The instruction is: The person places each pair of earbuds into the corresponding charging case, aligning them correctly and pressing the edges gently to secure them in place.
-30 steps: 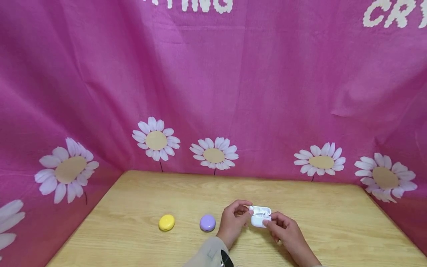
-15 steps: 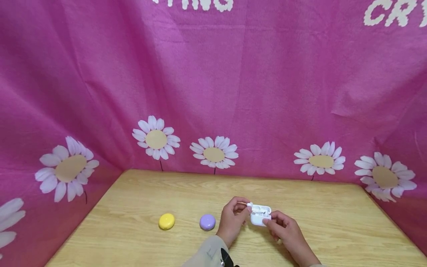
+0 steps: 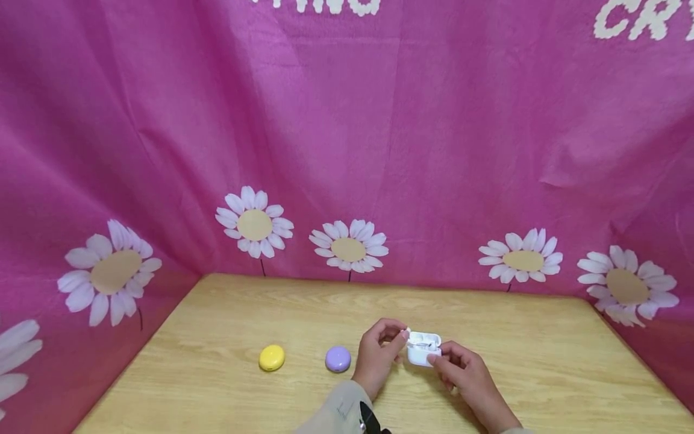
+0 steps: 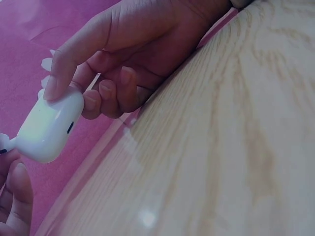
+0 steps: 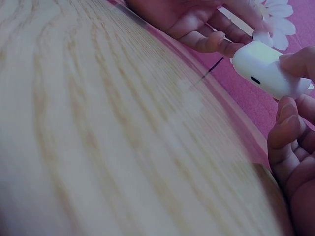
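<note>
A white earbud case with its lid raised is held just above the table; its inside is too small to make out. My right hand grips the case at its right end, thumb on the front. At the case's left end, my left hand pinches a white earbud between thumb and fingertips. In the left wrist view the earbud sits right by the case's edge; whether they touch is unclear. The right wrist view shows the case's smooth body with a dark slot in it, between both hands.
A purple round case lies left of my left hand, and a yellow round case lies farther left. Both rest on the wooden table. A pink cloth with daisies hangs behind and at the sides.
The left fingers have shifted slightly up with the earbud at the case's left end. The right hand and case have hardly moved. The head view has tilted a little.
</note>
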`<state>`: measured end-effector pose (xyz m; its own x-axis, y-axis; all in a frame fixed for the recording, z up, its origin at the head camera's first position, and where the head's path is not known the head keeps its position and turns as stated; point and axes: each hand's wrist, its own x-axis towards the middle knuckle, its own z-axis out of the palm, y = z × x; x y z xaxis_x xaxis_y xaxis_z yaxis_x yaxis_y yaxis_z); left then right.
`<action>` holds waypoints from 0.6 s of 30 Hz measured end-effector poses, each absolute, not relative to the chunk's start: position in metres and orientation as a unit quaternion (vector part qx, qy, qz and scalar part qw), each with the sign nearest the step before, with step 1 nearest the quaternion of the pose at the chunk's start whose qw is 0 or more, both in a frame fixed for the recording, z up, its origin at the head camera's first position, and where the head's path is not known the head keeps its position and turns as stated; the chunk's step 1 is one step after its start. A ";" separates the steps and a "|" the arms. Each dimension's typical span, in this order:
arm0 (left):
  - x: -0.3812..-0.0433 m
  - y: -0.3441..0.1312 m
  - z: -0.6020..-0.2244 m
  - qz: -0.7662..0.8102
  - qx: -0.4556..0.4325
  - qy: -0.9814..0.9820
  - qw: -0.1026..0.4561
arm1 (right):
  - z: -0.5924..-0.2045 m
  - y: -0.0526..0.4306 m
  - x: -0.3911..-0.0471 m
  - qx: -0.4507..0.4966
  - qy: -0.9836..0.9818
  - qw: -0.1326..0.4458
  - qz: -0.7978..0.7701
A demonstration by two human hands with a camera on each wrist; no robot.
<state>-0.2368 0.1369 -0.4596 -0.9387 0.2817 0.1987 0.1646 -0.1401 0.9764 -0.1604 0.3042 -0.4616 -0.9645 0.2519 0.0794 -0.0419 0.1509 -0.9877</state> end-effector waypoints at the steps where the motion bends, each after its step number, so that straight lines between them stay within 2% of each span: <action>1: -0.236 0.137 -0.459 0.735 0.170 0.655 0.039 | -0.461 0.304 -0.160 -0.068 -0.749 0.115 0.649; 18: -0.237 0.137 -0.461 0.718 0.170 0.673 0.050 | -0.462 0.304 -0.161 -0.075 -0.752 0.112 0.645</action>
